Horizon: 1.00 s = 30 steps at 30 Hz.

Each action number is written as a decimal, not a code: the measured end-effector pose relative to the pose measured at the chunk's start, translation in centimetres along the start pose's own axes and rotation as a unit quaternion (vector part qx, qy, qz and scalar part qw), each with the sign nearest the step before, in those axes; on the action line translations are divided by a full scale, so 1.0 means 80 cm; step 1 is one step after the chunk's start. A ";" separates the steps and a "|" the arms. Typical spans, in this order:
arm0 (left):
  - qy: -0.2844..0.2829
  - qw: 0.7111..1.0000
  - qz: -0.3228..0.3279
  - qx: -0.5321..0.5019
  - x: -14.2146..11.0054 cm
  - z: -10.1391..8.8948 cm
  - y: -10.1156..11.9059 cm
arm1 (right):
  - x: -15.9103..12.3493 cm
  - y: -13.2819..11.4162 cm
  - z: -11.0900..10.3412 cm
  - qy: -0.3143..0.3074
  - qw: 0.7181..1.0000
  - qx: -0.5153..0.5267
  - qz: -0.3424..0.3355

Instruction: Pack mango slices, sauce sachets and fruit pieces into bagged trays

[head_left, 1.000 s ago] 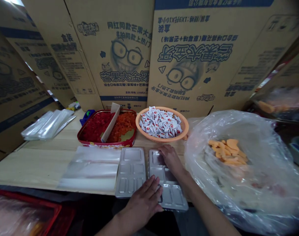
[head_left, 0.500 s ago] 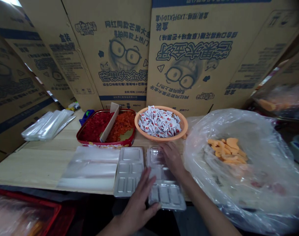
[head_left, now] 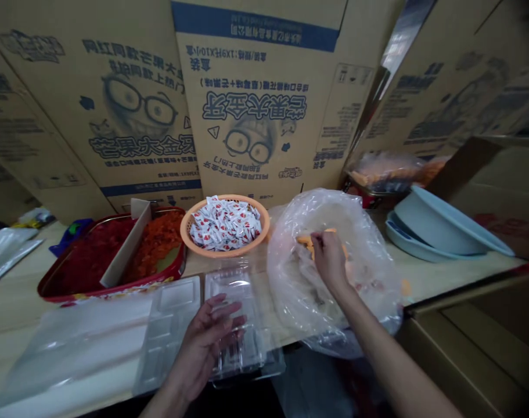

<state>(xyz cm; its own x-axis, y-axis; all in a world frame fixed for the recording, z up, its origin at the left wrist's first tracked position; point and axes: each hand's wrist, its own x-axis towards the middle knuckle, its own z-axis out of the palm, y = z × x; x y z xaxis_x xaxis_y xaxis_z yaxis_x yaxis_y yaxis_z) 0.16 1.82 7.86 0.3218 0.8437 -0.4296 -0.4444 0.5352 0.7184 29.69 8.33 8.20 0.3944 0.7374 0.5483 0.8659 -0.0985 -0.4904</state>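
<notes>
My right hand point(head_left: 331, 262) reaches into a large clear plastic bag point(head_left: 285, 293), its fingers pinched on the orange candy pieces point(head_left: 305, 240) there. How many it grips is hidden by the fingers. Over a clear plastic compartment tray point(head_left: 251, 348) at the table's front edge hovers my left hand point(head_left: 201, 342), open, with fingers apart and nothing in it. Another clear compartment tray point(head_left: 177, 296) lies just left of it, beside flat clear plastic sheets point(head_left: 85, 342).
An orange basket point(head_left: 186, 235) of small white sachets stands behind the trays. To its left is a red tin point(head_left: 177, 264) with red and orange packets, split by a cardboard strip. Pale blue basins point(head_left: 442, 226) lie at right. Cardboard boxes point(head_left: 255, 58) wall the back.
My right hand has left the tray's far end and moved right into the bag of orange pieces. My left hand has lifted and spread slightly. The view has swung right.
</notes>
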 end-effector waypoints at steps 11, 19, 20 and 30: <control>-0.048 0.997 -0.058 -0.002 0.006 0.032 -0.026 | 0.019 0.087 0.036 -0.155 0.972 -0.173 0.040; -0.110 0.989 -0.096 0.005 0.002 0.028 -0.022 | -0.047 -0.024 -0.023 -0.074 0.945 0.297 -0.111; -0.115 0.989 -0.095 0.006 0.000 0.029 -0.022 | -0.058 -0.041 -0.026 -0.112 0.934 0.287 -0.180; -0.111 0.991 -0.076 0.003 -0.002 0.024 -0.025 | -0.081 -0.063 -0.016 -0.202 0.874 0.118 -0.426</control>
<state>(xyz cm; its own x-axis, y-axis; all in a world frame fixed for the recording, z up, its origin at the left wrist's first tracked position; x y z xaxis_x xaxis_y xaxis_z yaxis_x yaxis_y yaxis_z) 2.63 0.54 7.53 0.5608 0.7236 -0.4024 -0.3726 0.6546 0.6577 23.13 3.16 8.01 -0.5441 0.6560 0.5230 0.6858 0.7069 -0.1731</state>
